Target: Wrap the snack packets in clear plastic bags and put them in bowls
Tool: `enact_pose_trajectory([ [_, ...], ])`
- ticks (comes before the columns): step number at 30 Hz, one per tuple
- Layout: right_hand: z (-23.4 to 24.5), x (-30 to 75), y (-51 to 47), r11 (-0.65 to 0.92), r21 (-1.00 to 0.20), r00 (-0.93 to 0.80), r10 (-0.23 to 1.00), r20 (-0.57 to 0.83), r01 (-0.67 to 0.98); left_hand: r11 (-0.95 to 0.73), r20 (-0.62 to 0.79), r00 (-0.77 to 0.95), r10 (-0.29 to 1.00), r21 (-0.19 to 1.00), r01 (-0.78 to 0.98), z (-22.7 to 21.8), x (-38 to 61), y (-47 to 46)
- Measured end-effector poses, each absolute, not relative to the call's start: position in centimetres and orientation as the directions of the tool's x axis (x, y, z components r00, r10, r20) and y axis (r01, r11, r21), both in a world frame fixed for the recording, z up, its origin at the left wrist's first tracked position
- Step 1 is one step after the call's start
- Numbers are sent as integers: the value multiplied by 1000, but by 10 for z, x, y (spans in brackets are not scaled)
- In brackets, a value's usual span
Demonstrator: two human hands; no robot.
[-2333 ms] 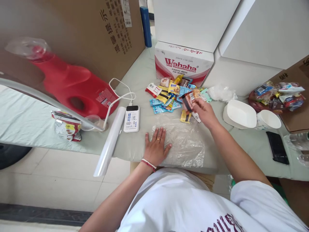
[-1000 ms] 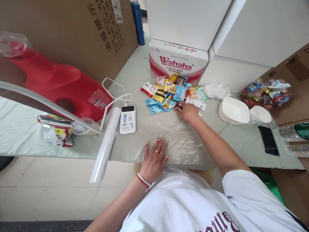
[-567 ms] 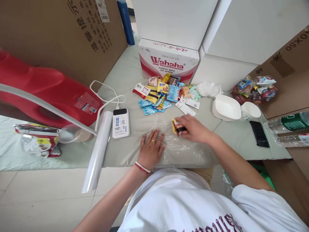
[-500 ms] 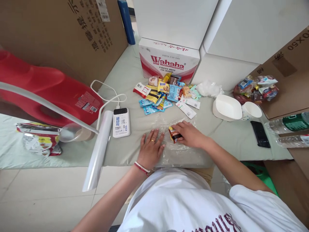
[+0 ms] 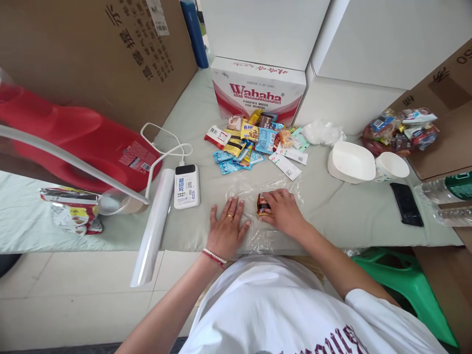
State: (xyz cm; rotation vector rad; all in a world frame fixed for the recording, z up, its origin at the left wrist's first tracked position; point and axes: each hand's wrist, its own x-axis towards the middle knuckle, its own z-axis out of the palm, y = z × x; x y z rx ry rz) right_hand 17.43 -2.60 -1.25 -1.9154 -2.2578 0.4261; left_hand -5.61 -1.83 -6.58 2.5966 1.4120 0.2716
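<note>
My right hand (image 5: 285,210) grips a small snack packet (image 5: 263,204) with orange and dark wrapping, resting on a sheet of clear plastic film (image 5: 260,238). Part of the packet is hidden under my fingers. Flat on the table, my left hand (image 5: 226,228) has its fingers spread and its thumb at the film's left side. Beyond both hands lies a pile of wrapped snacks (image 5: 267,141), with white sachets (image 5: 285,166) at its near edge. A roll of film (image 5: 153,228) lies to the left, overhanging the table edge.
A white power bank (image 5: 187,189) with a cable and a red jug (image 5: 77,142) stand left. At the back is a Wahaha carton (image 5: 258,91). On the right are a white bowl (image 5: 350,164), a paper cup (image 5: 391,167), a phone (image 5: 406,204) and plastic bottles (image 5: 448,189).
My right hand has shifted slightly left with the snack packet, which is turned more upright in view. My left hand stays flat, nearly in place. The camera view has moved a little.
</note>
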Motion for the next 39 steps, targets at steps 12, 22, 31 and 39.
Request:
enact_pose_trajectory([
  [12, -12, 175, -18, 297, -321, -343, 934, -97, 900, -519, 60, 522, 851, 250, 818, -68, -57, -18],
  [22, -5, 232, -87, 386, -556, -369, 917, 150, 736, -558, 249, 501, 829, 428, 711, -71, -91, -8],
  [31, -43, 235, -141, 353, -501, -310, 935, 170, 790, -863, 359, 790, 497, 297, 408, -43, -115, -22],
  [39, 12, 246, -90, 199, -743, -279, 960, 17, 639, -781, 219, 785, 579, 424, 458, -48, -106, -14],
])
